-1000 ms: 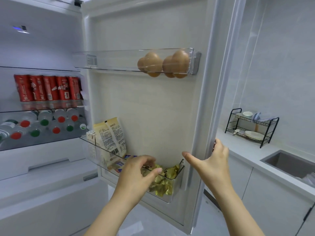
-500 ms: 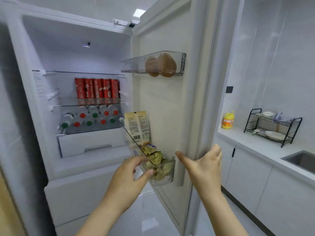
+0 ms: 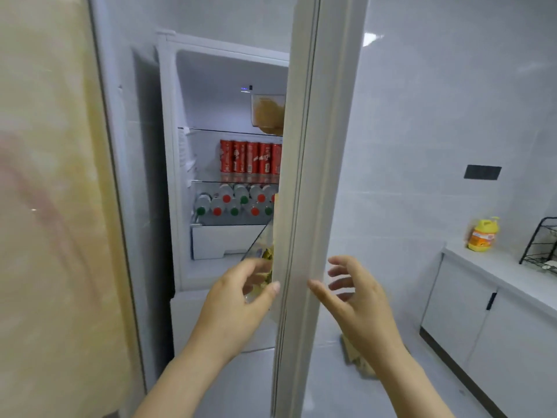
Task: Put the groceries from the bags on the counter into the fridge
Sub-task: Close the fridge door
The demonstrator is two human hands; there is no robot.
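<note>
The white fridge door [image 3: 313,176] stands edge-on in the middle of the view, partly swung in. My left hand [image 3: 238,300] is on its inner side by the lower door bin [image 3: 259,245], thumb against the door edge, fingers relaxed. My right hand [image 3: 355,294] hovers on the outer side, fingers spread, holding nothing. Inside the fridge, red cans [image 3: 250,156] line a glass shelf and bottles with red and green caps [image 3: 235,203] lie below. Eggs [image 3: 269,116] show in the upper door bin.
A white counter [image 3: 506,270] runs along the right with a yellow bottle [image 3: 483,235] and a black wire rack [image 3: 542,245]. White cabinets [image 3: 470,321] sit beneath. A beige panel [image 3: 51,206] fills the left. Something brownish lies on the floor [image 3: 358,357] behind my right wrist.
The fridge door has swung from wide open towards the fridge, now seen edge-on. Both hands moved with it; the door's bins are mostly hidden now.
</note>
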